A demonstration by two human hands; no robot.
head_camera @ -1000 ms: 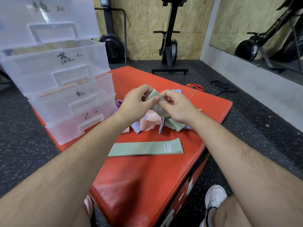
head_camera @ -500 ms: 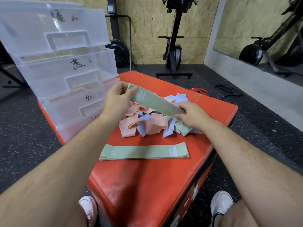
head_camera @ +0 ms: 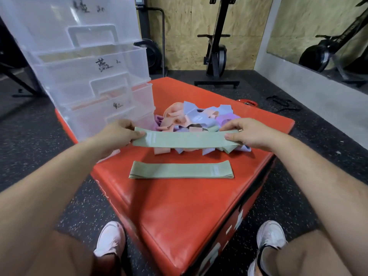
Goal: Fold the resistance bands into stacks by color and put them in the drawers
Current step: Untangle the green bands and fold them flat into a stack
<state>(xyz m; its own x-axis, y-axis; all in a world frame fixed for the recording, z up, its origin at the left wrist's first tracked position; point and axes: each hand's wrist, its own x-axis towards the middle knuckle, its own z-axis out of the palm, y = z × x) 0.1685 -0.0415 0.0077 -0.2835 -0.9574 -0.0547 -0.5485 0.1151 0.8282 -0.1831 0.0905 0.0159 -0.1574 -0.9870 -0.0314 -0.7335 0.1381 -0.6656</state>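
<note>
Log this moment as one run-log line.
green band: held stretched flat | left hand: pinches left end | right hand: pinches right end | second green band: flat on red box | mixed pile: unsorted

Forearms: were bare, with dark hair.
Shorts: were tan and covered both thighs.
Shoes: were white low trainers, one on each foot.
Socks: showed as dark bands at the ankles.

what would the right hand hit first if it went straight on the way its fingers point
The right hand points across along the held green band, so it would likely meet the left hand first; the band pile seems just behind that line.
</note>
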